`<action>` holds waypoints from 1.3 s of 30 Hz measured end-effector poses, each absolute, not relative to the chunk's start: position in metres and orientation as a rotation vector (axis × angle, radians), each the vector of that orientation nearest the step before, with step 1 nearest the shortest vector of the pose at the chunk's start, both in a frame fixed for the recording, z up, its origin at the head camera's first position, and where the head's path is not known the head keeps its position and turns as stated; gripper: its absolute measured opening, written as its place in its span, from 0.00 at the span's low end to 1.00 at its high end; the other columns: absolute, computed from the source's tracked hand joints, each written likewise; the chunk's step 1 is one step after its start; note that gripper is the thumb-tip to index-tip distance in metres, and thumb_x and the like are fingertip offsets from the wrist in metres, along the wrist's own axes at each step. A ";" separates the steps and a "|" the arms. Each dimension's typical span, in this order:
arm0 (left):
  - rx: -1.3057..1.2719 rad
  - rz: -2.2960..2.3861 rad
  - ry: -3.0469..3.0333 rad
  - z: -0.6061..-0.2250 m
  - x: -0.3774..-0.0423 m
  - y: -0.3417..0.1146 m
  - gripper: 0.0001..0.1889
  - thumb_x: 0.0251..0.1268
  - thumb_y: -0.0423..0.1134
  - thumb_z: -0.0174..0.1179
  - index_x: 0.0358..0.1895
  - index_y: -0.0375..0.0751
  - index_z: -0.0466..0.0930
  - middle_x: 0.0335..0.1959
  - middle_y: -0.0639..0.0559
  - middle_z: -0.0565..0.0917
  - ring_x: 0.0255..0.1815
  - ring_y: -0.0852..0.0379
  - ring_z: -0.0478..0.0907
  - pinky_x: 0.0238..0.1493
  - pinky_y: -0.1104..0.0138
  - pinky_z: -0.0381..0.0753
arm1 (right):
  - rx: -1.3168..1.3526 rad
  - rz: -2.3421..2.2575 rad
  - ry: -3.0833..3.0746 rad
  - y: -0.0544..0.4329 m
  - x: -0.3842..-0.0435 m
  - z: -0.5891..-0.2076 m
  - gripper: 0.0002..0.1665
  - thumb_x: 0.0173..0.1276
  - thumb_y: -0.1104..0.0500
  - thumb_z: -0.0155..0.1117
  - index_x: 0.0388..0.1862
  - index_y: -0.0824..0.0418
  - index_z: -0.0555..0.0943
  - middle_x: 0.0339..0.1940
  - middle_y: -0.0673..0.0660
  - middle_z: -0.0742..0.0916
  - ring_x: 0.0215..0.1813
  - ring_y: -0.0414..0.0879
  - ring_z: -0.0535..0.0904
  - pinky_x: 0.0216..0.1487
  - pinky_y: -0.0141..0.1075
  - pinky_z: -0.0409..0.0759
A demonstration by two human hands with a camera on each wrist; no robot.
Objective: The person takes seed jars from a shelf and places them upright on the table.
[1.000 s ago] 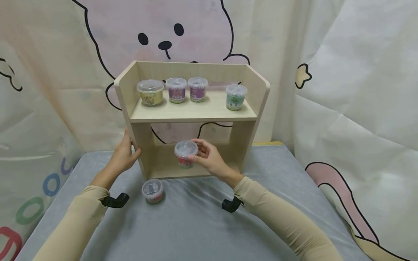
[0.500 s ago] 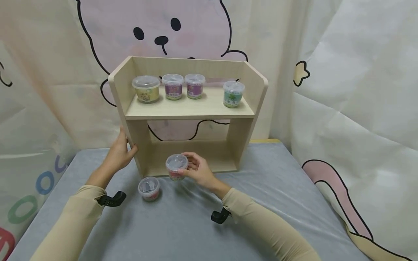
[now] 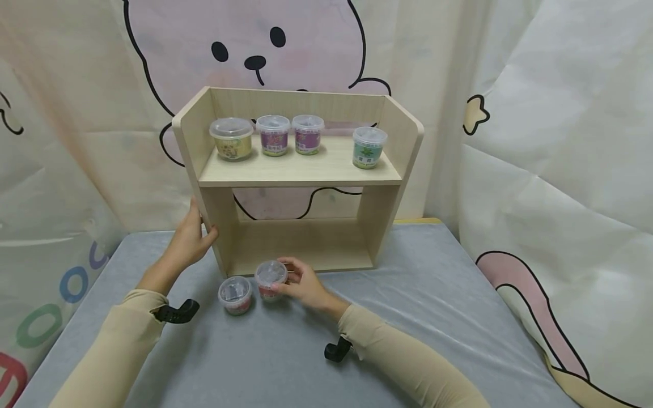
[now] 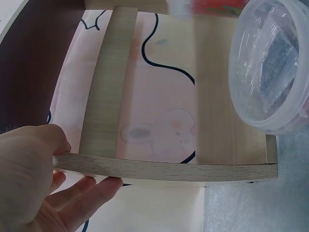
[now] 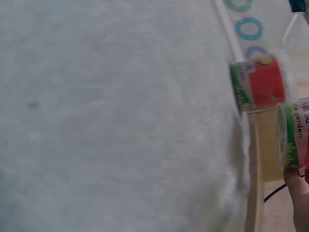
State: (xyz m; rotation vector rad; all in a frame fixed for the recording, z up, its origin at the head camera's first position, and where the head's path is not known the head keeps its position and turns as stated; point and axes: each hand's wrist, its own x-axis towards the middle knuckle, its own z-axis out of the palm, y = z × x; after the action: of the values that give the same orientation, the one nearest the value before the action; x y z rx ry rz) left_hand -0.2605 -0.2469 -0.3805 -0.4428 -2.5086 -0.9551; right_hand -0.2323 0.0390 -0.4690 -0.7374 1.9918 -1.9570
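In the head view, my left hand (image 3: 186,241) grips the left side panel of a pale wooden two-tier shelf (image 3: 301,174). The left wrist view shows the thumb on one face of the panel edge and the fingers on the other. My right hand (image 3: 306,286) holds a small clear-lidded plastic cup (image 3: 271,273) with a red label, low over the table in front of the shelf. Just left of it stands a second red-labelled lidded cup (image 3: 235,296). The right wrist view shows the held cup (image 5: 298,133) upraised beside the standing cup (image 5: 260,83).
On the upper tier are a wide yellow-labelled tub (image 3: 232,146), two purple-labelled cups (image 3: 274,140) and, at the right, a green-labelled cup (image 3: 367,153). The shelf stands on a grey cloth-covered table (image 3: 285,362). A cartoon-printed curtain (image 3: 316,45) hangs behind.
My right hand has brought the red-labelled cup out from the lower tier, forward and left, down beside the other cup. My left hand has stayed on the side panel.
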 end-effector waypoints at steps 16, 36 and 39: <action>-0.447 -0.958 -2.495 -0.381 -0.261 -0.247 0.44 0.64 0.25 0.55 0.79 0.36 0.40 0.64 0.22 0.70 0.61 0.21 0.73 0.58 0.33 0.75 | -0.671 -1.889 1.970 0.034 -0.227 -0.483 0.36 0.59 0.76 0.70 0.65 0.70 0.67 0.59 0.67 0.78 0.51 0.41 0.82 0.49 0.27 0.82; -0.451 -0.977 -2.513 -0.380 -0.259 -0.247 0.45 0.65 0.25 0.55 0.80 0.39 0.39 0.66 0.23 0.69 0.63 0.23 0.73 0.59 0.33 0.75 | -0.724 -1.693 2.085 0.041 -0.231 -0.484 0.36 0.61 0.70 0.72 0.65 0.67 0.66 0.61 0.68 0.80 0.58 0.44 0.79 0.59 0.32 0.81; -0.457 -0.971 -2.508 -0.380 -0.258 -0.248 0.45 0.65 0.25 0.56 0.80 0.39 0.39 0.66 0.23 0.69 0.63 0.23 0.73 0.59 0.33 0.75 | -0.747 -1.656 2.097 0.042 -0.232 -0.480 0.35 0.61 0.70 0.72 0.65 0.68 0.67 0.62 0.69 0.79 0.60 0.46 0.79 0.61 0.34 0.81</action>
State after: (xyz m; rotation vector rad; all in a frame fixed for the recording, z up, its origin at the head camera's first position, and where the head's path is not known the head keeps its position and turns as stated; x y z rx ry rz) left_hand -0.2583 -0.2476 -0.3797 -0.4570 -2.5078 -0.9713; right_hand -0.2322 0.0425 -0.4798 -0.7472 2.0967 -1.6564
